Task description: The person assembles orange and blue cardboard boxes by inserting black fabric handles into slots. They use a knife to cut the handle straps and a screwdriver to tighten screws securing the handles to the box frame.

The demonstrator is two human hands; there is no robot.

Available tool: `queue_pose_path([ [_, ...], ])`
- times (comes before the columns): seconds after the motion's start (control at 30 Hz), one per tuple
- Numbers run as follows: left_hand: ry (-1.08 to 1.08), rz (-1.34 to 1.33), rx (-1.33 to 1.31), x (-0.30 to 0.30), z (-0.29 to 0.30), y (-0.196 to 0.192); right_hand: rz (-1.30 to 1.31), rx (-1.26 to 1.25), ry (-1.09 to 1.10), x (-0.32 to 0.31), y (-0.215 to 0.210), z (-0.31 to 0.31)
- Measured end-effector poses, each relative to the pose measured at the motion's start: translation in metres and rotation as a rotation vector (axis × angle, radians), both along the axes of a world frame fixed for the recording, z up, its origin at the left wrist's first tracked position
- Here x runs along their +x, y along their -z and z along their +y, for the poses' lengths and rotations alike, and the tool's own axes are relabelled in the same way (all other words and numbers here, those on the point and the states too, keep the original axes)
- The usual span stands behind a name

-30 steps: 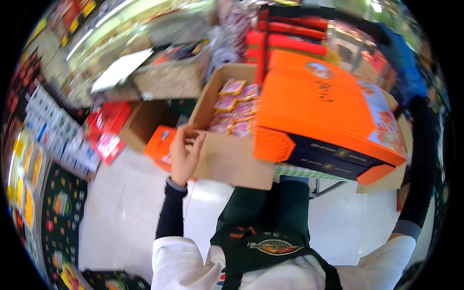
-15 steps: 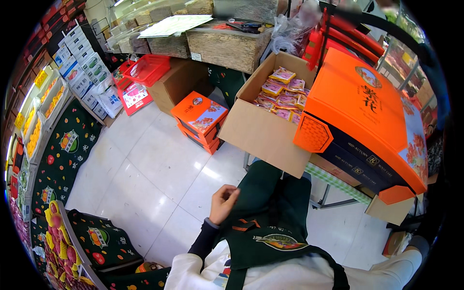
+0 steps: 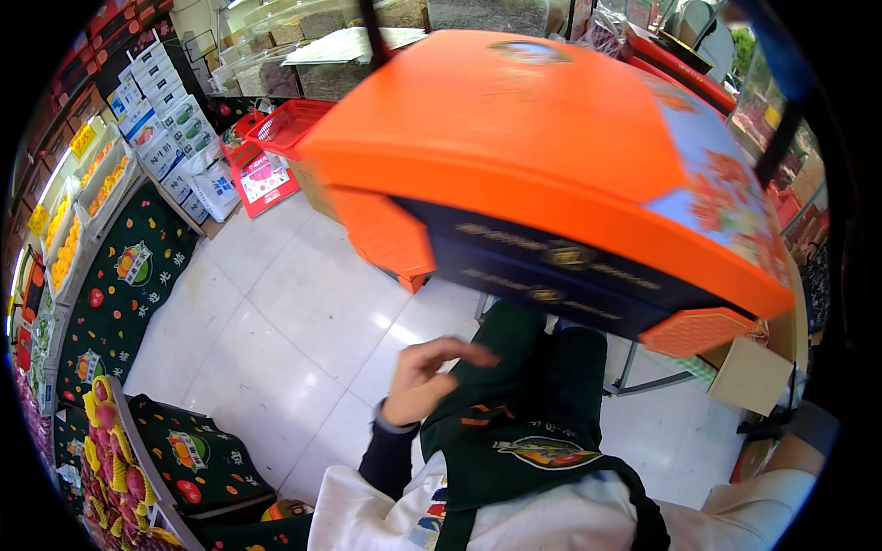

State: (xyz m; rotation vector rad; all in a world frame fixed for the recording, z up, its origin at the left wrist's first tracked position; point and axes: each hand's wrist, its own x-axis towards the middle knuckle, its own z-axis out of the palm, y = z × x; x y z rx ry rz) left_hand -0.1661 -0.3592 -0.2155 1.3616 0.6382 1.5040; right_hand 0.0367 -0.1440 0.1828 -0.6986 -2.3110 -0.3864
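My left hand (image 3: 421, 378) is in front of my dark green apron (image 3: 542, 450), its fingers loosely stretched to the right and apart, with nothing in them. Above it hangs a large orange gift box (image 3: 478, 110), tilted and blurred by motion. Its front shows a dark blue band between orange hexagon-patterned corners. Dark straps (image 3: 783, 138) run up from its two sides. Only the upper part of my right arm (image 3: 776, 468) shows at the lower right; the hand is out of sight. Most of the open carton of small packets is hidden behind the gift box.
White floor tiles (image 3: 266, 303) spread to the left. A red basket (image 3: 292, 126) and stacked white cartons (image 3: 165, 119) stand at the back left. Fruit displays (image 3: 115, 468) line the left side. A table leg (image 3: 627, 367) and a cardboard flap (image 3: 751, 375) are at the right.
The orange gift box has come up off the open carton and swung left, nearer to me, covering the carton and smaller orange boxes. My left hand has uncurled and its fingers reach right.
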Motion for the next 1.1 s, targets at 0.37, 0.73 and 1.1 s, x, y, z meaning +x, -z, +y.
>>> queue_pose_path([
  [0.37,-0.344,-0.288,0.349,-0.075,-0.074,-0.103,0.067,0.145,-0.353,-0.261,0.126,-0.049],
  [0.73,-0.871,-0.734,-0.163,-0.176,-0.01,-0.06,-0.005,-0.511,-0.504,-0.343,0.35,-0.12],
  [1.1,-0.892,-0.902,-0.518,-0.239,0.016,0.155,-0.393,-1.151,-0.528,-0.211,0.5,-0.05],
])
